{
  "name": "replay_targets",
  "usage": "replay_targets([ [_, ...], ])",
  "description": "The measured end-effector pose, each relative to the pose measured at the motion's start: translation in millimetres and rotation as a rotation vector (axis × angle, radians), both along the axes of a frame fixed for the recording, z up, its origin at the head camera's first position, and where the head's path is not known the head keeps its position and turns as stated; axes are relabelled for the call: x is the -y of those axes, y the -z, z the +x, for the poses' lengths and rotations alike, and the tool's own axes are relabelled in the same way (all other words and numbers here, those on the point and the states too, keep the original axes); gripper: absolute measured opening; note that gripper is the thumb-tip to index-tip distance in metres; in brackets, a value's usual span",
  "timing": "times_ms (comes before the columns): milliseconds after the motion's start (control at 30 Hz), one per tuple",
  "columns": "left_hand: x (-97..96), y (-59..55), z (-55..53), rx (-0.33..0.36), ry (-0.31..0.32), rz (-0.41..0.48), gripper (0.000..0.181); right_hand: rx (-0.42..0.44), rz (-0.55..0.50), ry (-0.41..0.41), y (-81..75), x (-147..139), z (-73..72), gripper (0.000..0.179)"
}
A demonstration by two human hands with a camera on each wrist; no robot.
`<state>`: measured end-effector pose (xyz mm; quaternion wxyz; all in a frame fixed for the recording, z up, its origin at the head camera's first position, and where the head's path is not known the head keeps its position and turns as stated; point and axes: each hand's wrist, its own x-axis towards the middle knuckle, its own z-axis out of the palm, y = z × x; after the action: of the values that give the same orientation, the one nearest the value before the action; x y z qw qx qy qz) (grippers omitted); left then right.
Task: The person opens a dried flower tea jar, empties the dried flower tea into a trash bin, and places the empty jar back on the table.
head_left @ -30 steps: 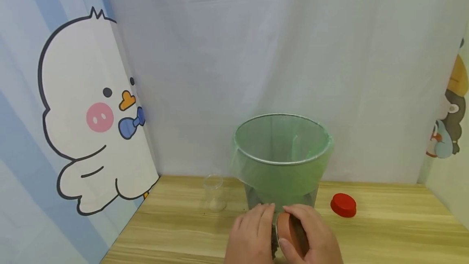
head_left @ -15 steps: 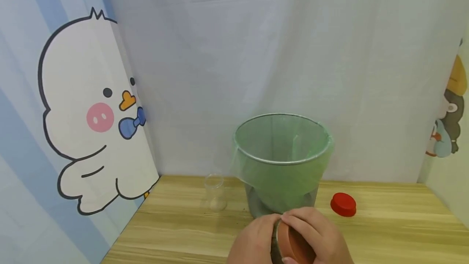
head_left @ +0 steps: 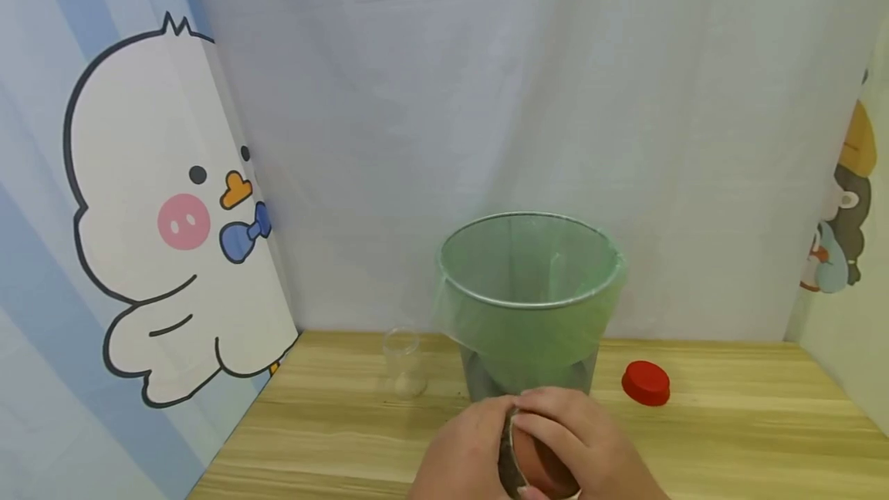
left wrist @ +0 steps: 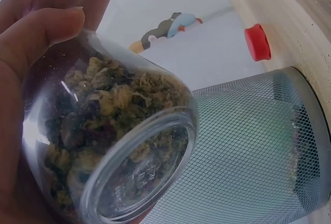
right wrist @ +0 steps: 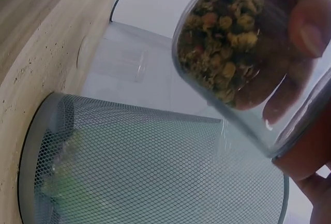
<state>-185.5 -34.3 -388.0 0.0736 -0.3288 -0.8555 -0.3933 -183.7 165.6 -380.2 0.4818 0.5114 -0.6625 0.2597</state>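
1. The left hand (head_left: 461, 450) grips the glass jar (left wrist: 121, 105) of dried flowers; the right hand (head_left: 590, 442) curls round its orange-brown lid (head_left: 538, 463).
2. The jar's long axis runs sideways between the hands, base leftward, lid rightward.
3. It is held before the green-lined mesh bin (head_left: 531, 338).
4. Beyond, a red cap (head_left: 646, 383) lies right, a clear container (head_left: 403, 365) left.

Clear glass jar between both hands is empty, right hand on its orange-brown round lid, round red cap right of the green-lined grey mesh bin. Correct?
Not empty: the clear glass jar holds dried yellowish flower heads, as the left wrist view shows. The rest stands.
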Motion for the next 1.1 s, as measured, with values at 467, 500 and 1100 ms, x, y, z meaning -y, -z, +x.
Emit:
replay_targets([
  [467,-2.9,10.4,-1.4,-0.251,-0.076,-0.054,0.07,0.037,-0.107,-0.002,-0.2,7,4.6,0.032],
  [500,-2.8,10.4,-1.4,-0.262,-0.084,-0.056,0.073,0.082,-0.13,0.049,1.0,5,6.5,0.033],
  [1100,-12.5,22.5,-10.0,-0.612,-0.191,-0.154,0.089,0.881,-0.044,0.549,6.6,2,18.0,0.043],
])
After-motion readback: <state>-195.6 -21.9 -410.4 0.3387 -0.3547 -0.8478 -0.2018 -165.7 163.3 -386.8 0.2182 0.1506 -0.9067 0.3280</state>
